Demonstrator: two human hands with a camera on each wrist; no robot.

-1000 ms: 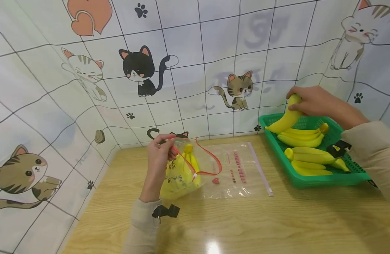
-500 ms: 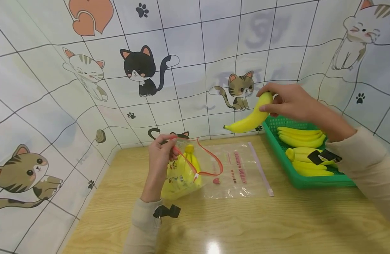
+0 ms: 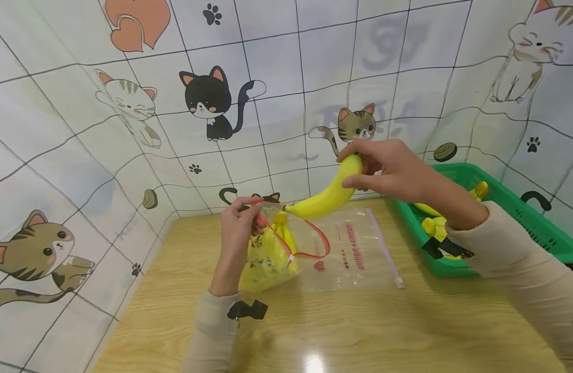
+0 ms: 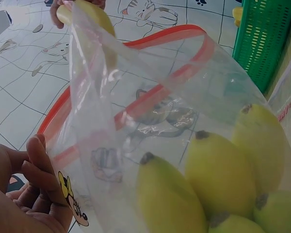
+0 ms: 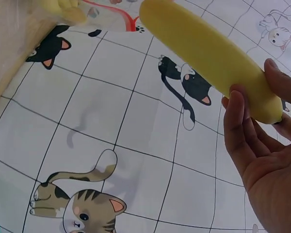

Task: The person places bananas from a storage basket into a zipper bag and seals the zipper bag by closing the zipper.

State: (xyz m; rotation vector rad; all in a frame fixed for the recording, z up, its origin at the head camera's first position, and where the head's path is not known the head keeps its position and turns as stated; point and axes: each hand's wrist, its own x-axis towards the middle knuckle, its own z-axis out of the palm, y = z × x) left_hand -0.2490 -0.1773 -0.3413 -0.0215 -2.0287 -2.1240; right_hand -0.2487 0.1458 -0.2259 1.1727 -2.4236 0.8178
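My left hand [image 3: 239, 220] pinches the red-edged rim of a clear zip bag [image 4: 121, 141], holding its mouth spread apart. Inside it several yellow bananas [image 4: 220, 174] sit low, their dark tips facing up in the left wrist view. With thumb and fingers my right hand [image 3: 384, 171] grips one end of a single banana [image 3: 326, 199]. That banana slants down to the left, and its lower tip overlaps the bag's red rim in the head view. In the right wrist view the same banana [image 5: 208, 53] lies between thumb and fingertips.
A second clear bag [image 3: 347, 259] with a pale purple zip lies flat on the wooden table [image 3: 352, 331]. To the right stands a green basket [image 3: 519, 223] with more bananas [image 3: 435, 227], partly hidden behind my right arm. A cat-print wall covering [image 3: 277, 103] rises behind the table.
My right hand has carried the single banana from over the green basket leftward to the bag's mouth. The left hand keeps its hold on the rim, nearly still.
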